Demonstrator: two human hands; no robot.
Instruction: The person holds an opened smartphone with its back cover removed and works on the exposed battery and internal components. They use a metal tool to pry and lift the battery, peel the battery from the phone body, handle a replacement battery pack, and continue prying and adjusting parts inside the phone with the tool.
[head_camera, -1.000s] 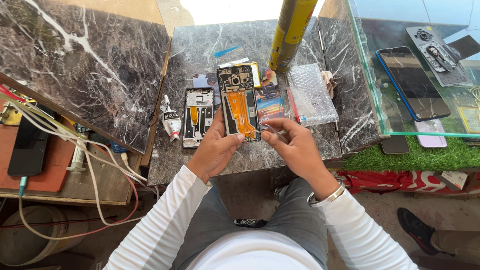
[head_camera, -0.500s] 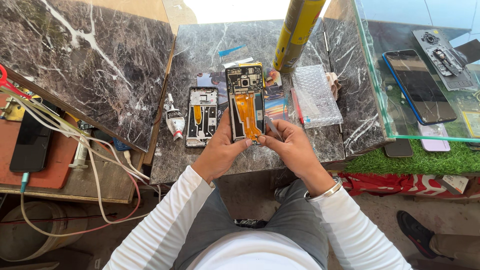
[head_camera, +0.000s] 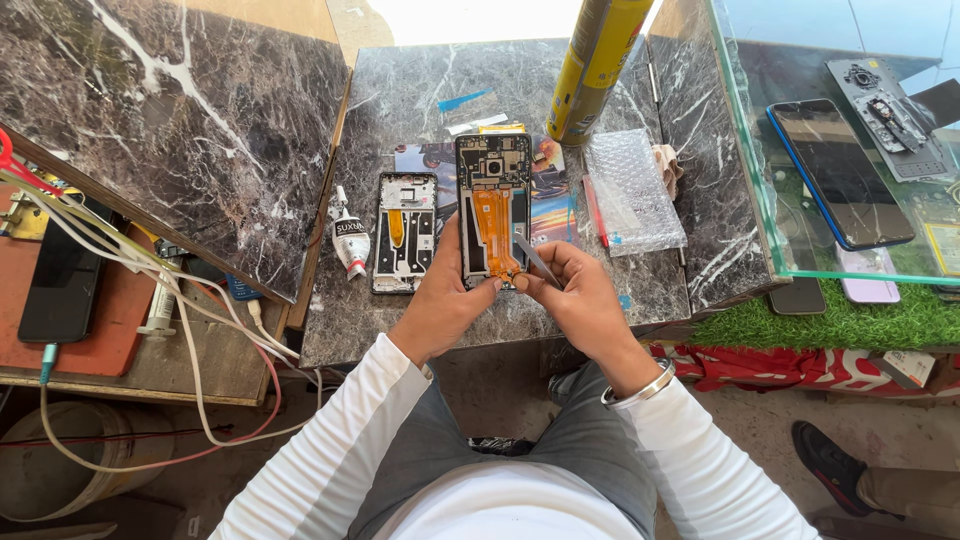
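Left hand fingers clamp opened phone, orange flex exposed, flat on marble surface. Right hand fingers pinch thin metal tweezers at phone's lower edge.

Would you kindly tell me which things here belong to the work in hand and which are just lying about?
In hand:
opened phone
left hand
right hand
metal tool

Lying about:
second phone frame
glue tube
yellow can
bubble wrap

A second phone frame lies on the marble table, a glue tube just left of it. Bubble wrap sits right, below a yellow can. A dark phone rests in the glass case.
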